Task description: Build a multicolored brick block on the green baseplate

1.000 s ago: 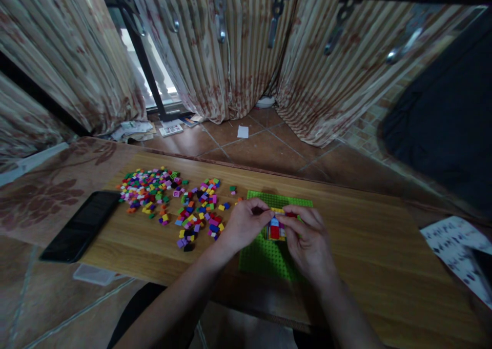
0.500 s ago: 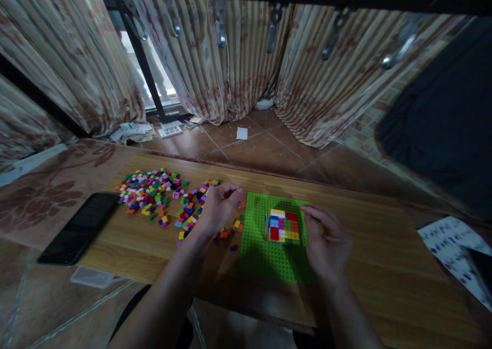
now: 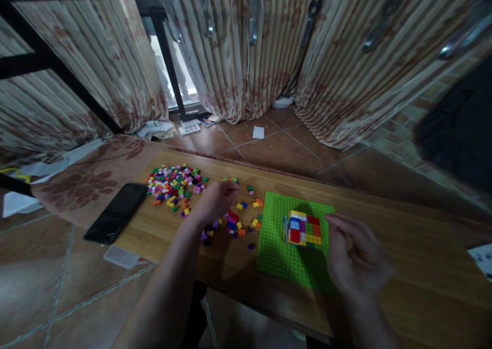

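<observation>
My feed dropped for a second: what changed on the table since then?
Both hands left the multicoloured brick square: the left hand went left to the scattered small coloured bricks, the right hand drew back right. The square, the green studded baseplate and the black phone stayed put.

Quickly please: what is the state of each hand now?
Left hand: curled over the loose bricks; a grip cannot be told.
Right hand: open, nothing visible in it, by the green baseplate.

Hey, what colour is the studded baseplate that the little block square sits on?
Bright green. The baseplate shows best in the head view, the only one here.
</observation>
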Action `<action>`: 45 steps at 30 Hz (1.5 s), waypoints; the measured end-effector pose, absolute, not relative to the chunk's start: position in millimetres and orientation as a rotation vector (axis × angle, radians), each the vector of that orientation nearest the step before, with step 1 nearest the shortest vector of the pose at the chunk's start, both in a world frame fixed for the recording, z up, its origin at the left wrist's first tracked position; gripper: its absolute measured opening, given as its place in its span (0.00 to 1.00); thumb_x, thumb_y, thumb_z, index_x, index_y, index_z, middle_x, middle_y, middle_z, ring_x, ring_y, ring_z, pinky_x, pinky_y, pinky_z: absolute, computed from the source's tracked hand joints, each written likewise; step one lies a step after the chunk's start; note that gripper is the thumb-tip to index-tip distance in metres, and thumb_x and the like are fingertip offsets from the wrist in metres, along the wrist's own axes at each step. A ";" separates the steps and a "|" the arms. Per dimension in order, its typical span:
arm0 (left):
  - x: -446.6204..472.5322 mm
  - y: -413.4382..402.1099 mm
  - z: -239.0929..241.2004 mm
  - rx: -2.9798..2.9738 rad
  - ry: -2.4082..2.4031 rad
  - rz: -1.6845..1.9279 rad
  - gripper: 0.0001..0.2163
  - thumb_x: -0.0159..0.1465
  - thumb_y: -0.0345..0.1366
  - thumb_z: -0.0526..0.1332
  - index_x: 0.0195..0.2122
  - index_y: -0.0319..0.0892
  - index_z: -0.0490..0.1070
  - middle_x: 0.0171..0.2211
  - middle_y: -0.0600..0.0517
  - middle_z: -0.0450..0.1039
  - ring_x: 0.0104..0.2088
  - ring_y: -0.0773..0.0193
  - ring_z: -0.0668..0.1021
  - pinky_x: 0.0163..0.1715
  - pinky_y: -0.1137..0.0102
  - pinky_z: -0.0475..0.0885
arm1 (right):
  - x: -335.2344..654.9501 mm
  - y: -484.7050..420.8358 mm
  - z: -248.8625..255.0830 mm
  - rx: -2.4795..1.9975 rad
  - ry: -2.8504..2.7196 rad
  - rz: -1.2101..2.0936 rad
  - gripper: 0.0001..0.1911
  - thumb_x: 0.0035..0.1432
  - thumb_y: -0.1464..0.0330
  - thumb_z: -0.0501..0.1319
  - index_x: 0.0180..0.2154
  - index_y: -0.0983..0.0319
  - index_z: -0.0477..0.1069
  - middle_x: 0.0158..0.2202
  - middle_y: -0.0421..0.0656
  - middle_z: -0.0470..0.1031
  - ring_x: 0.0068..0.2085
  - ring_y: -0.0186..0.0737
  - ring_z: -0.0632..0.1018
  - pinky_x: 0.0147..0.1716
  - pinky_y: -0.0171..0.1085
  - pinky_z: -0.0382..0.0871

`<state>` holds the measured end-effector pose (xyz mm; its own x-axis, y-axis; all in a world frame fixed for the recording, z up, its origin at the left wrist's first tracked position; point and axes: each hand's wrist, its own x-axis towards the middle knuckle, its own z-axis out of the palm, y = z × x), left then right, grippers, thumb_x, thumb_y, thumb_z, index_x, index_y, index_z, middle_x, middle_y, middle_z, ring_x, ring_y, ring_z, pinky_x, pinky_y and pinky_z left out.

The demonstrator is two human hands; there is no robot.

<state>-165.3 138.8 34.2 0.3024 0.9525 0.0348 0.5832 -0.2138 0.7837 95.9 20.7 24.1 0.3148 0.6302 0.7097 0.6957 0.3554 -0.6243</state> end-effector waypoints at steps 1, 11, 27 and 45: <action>-166.9 139.6 34.1 1.900 1.380 0.715 0.11 0.60 0.34 0.56 0.32 0.36 0.78 0.23 0.53 0.73 0.26 0.66 0.72 0.25 0.75 0.63 | 89.7 16.7 26.9 -1.281 -1.465 -0.094 0.12 0.58 0.77 0.62 0.39 0.56 0.78 0.37 0.42 0.80 0.39 0.41 0.79 0.41 0.42 0.73; -178.7 144.6 39.9 1.768 1.496 0.968 0.12 0.60 0.37 0.58 0.34 0.36 0.78 0.27 0.51 0.77 0.28 0.64 0.74 0.27 0.74 0.66 | 6.7 5.4 0.4 -1.137 -1.955 0.122 0.14 0.63 0.77 0.59 0.51 0.65 0.73 0.45 0.51 0.78 0.47 0.44 0.79 0.47 0.42 0.76; -169.7 138.5 42.2 1.621 1.342 1.013 0.11 0.60 0.39 0.60 0.31 0.36 0.76 0.26 0.53 0.74 0.28 0.66 0.72 0.28 0.74 0.66 | 9.9 15.4 23.8 -1.222 -1.799 0.407 0.12 0.67 0.71 0.56 0.47 0.57 0.76 0.41 0.44 0.80 0.43 0.40 0.80 0.43 0.40 0.76; -64.0 104.3 14.1 1.424 0.891 0.862 0.08 0.60 0.37 0.63 0.38 0.39 0.76 0.31 0.51 0.76 0.31 0.65 0.75 0.32 0.72 0.69 | 98.1 27.5 26.7 -1.610 -1.355 0.625 0.10 0.58 0.59 0.65 0.34 0.57 0.81 0.36 0.43 0.80 0.39 0.42 0.78 0.40 0.42 0.71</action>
<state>-64.0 104.3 14.1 0.4349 0.9005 0.0032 0.0331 -0.0196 0.9993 98.1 27.5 26.7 0.2682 0.9483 0.1697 0.4864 0.0188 -0.8736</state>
